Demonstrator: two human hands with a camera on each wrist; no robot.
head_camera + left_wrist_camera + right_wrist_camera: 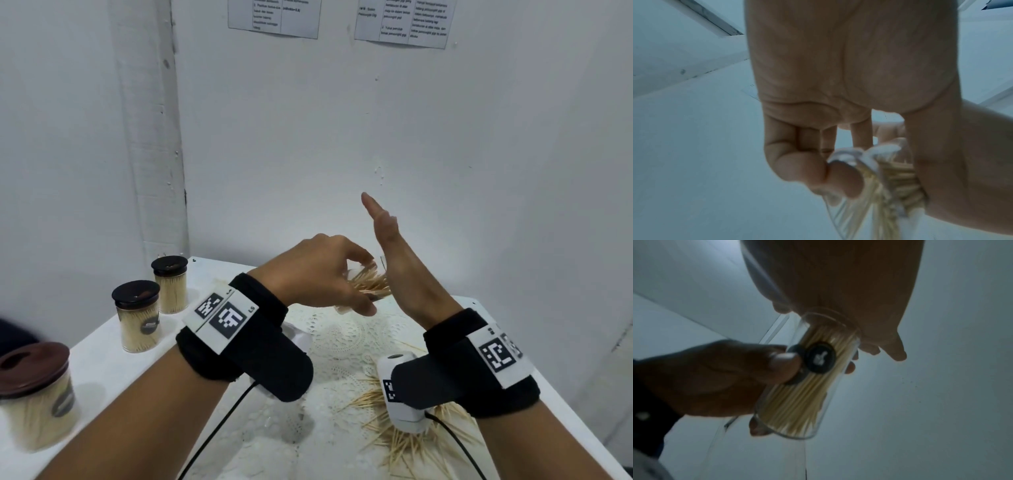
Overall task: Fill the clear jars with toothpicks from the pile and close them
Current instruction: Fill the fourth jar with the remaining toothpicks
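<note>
Left hand [318, 274] fingers [785, 363] wrapped round toothpick-filled jar [809, 386]; right hand [394, 253] flat, fingers straight, palm against jar mouth.

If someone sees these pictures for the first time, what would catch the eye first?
Mid-frame above the table, the left hand grips a clear jar packed with toothpicks, held sideways, while the right hand presses its flat palm against the jar's open mouth. Three closed jars stand at the left, and a loose toothpick pile lies lower right.
</note>
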